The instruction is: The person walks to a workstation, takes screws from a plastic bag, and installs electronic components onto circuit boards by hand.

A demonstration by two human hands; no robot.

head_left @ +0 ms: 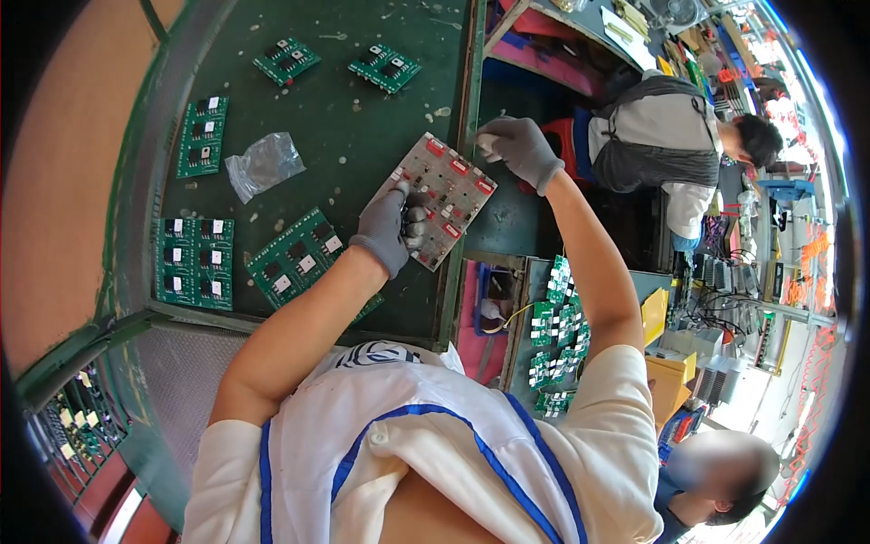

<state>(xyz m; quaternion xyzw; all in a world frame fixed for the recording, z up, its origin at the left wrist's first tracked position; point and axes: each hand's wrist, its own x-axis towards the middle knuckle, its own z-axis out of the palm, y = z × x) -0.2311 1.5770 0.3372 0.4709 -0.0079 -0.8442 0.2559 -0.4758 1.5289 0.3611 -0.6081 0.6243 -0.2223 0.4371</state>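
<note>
A grey-gloved left hand, my left hand (396, 227), is closed on a circuit board panel (450, 195). The panel is greyish with red blocks along its edges and small parts across it, and it is tilted over the green table's right edge. My right hand (521, 150), also gloved, is raised beyond the panel's upper right corner, apart from it. Its fingers are curled together, and what they hold, if anything, is hidden. Below my left forearm lies a green circuit board (294, 258) with white-topped parts, partly covered by the arm.
On the green table (353, 136) lie more green boards (195, 263), two small boards (385, 68) at the far side, and a clear plastic bag (265, 166). A raised metal rim borders the table. Several boards (557, 335) stand on the right. Two other people (657, 131) are nearby.
</note>
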